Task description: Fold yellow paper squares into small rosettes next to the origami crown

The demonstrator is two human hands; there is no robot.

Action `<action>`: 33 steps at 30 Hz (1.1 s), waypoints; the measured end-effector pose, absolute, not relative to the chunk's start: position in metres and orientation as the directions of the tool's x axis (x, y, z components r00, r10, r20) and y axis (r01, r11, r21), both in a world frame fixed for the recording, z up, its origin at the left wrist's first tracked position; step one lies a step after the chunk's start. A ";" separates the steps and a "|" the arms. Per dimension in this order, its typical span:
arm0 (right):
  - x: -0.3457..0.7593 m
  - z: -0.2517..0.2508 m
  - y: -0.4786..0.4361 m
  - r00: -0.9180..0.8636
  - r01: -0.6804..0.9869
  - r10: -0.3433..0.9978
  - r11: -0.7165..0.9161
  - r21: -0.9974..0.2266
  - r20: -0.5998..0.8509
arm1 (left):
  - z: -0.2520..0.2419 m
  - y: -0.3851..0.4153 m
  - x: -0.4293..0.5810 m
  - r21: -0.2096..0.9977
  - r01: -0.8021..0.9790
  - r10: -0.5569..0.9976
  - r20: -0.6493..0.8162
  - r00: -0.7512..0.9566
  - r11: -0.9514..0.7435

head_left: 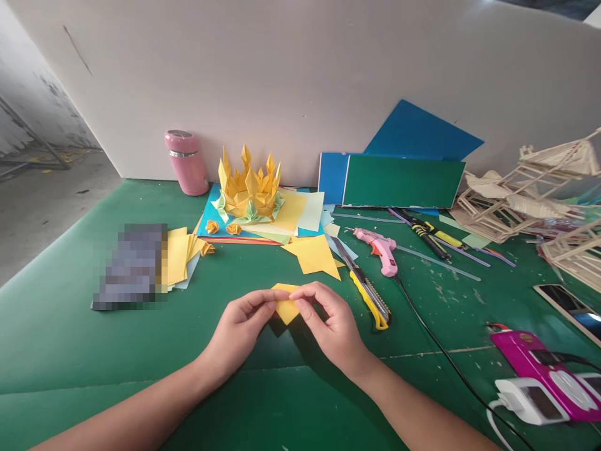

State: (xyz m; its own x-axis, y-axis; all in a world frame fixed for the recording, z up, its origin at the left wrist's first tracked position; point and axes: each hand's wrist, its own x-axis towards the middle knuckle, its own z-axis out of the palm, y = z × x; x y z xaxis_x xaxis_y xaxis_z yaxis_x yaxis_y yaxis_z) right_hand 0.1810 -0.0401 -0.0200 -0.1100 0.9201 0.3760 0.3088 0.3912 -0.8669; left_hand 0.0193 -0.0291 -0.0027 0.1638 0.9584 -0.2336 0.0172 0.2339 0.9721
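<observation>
You are working over a green table [94, 351] that is backing onto a white wall panel [300, 75]. A green card sheet [404, 181] is leaning against that panel at the far right, with a blue card sheet [417, 134] showing behind it. Wooden stick models [516, 194] are sitting at the right edge. A yellow paper crown [248, 185] is standing on a stack of coloured sheets at the far centre, and a pink flask [186, 161] is standing upright just to its left. A yellow utility knife [369, 294] is lying just right of your hands, and a pink glue gun [380, 247] is lying near it, farther from you. Your left hand [241, 329] and your right hand [333, 326] are meeting at the centre of the table, close to you. Both are pinching the small yellow paper [285, 308] between thumb and fingertips: the left hand is gripping its left side, the right hand its upper right edge. The paper is sitting between the two hands, low over the table; you cannot tell whether its lower corner is touching the surface.
</observation>
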 end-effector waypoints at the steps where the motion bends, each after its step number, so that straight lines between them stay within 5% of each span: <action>1: 0.182 -0.019 -0.040 -0.124 0.357 0.900 0.434 -0.828 0.418 | -0.002 -0.029 0.019 0.965 0.009 0.953 -0.260 0.158 0.262; 6: 0.185 -0.017 -0.042 -0.191 0.491 0.798 0.582 -0.648 0.571 | -0.002 -0.028 0.020 0.948 -0.034 0.942 -0.310 0.126 0.316; 11: 0.184 -0.015 -0.043 -0.208 0.532 0.796 0.580 -0.617 0.568 | -0.004 -0.027 0.020 0.951 -0.057 0.947 -0.294 0.130 0.303; 20: 0.182 -0.019 -0.040 -0.129 0.547 0.827 0.520 -0.656 0.547 | -0.005 -0.028 0.019 0.955 -0.012 0.947 -0.292 0.135 0.296; 33: 0.179 -0.020 -0.040 -0.056 0.428 0.932 0.346 -0.835 0.357 | -0.007 -0.033 0.024 0.995 0.068 0.989 -0.076 0.125 0.068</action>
State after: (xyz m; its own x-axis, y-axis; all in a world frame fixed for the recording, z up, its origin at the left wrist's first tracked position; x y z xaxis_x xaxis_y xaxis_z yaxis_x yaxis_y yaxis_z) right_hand 0.1793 -0.0402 -0.0201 -0.0563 0.9323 0.3573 0.4276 0.3459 -0.8352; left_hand 0.0236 -0.0330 -0.0068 0.1250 0.9892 -0.0762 0.0682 0.0681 0.9954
